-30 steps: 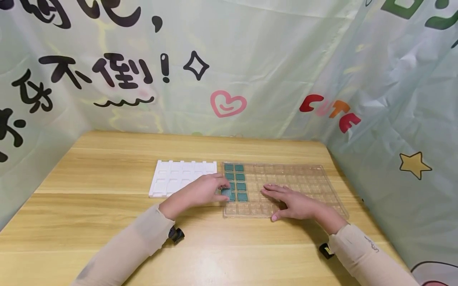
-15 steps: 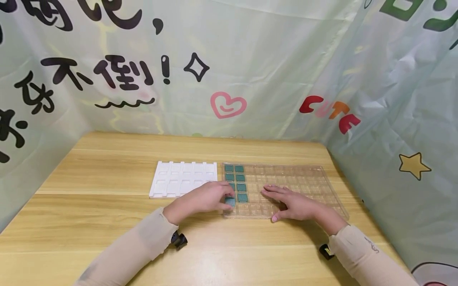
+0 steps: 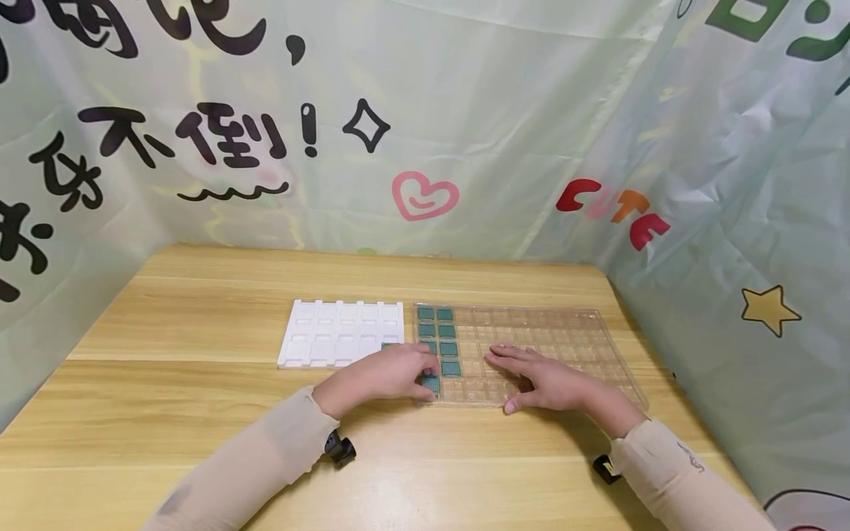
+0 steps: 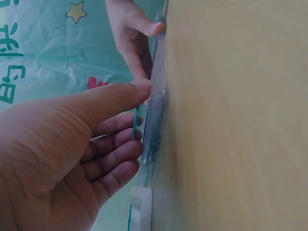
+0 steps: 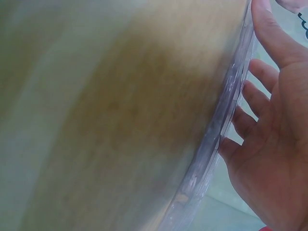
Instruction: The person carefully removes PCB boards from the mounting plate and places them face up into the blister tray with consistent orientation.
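Between thumb and fingers, my left hand pinches a thin square green chip with a dotted face. It is at the front left corner of a clear plastic tray divided into small pockets. Edge-on in the left wrist view, the chip shows as a thin strip close over the tray. Two columns of similar green chips lie in the tray's left pockets, partly covered by my left fingers. My right hand rests on the tray with fingers spread, its thumb at the front edge.
Left of the clear tray stands a white tray with shallow square recesses. One green chip shows in it just behind my left hand. A wooden table lies beneath, with printed fabric hanging behind and at the sides.
My left hand has moved towards me and slightly right with the chip, from the tray's left edge to its front left corner. The chip in the white tray has come into view. My right hand stays put.
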Available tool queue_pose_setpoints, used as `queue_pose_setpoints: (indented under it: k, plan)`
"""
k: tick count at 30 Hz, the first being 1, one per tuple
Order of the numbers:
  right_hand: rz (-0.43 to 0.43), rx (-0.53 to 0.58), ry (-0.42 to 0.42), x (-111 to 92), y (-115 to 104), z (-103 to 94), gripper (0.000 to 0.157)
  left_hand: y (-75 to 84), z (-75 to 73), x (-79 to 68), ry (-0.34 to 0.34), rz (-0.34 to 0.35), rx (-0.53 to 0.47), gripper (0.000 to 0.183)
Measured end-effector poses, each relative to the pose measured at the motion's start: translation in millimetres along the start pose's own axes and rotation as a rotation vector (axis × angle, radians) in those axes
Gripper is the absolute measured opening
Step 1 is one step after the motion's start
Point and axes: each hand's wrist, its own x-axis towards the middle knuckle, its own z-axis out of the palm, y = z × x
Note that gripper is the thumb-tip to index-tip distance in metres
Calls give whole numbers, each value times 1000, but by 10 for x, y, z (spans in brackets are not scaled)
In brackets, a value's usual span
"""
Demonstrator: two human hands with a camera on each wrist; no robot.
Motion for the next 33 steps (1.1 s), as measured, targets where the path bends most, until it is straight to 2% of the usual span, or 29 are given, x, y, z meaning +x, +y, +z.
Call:
queue_pose_setpoints:
  k: [8, 18, 33]
  plan:
    - [-1, 6, 2, -3, 25, 30, 89, 14, 9, -5, 7, 30, 10, 30]
    - [3, 8, 1, -4, 37, 35, 89, 19, 5, -12, -7, 19, 1, 32]
    - [3, 7, -2, 3, 25, 8, 89, -36, -119, -56, 25, 28, -56, 30]
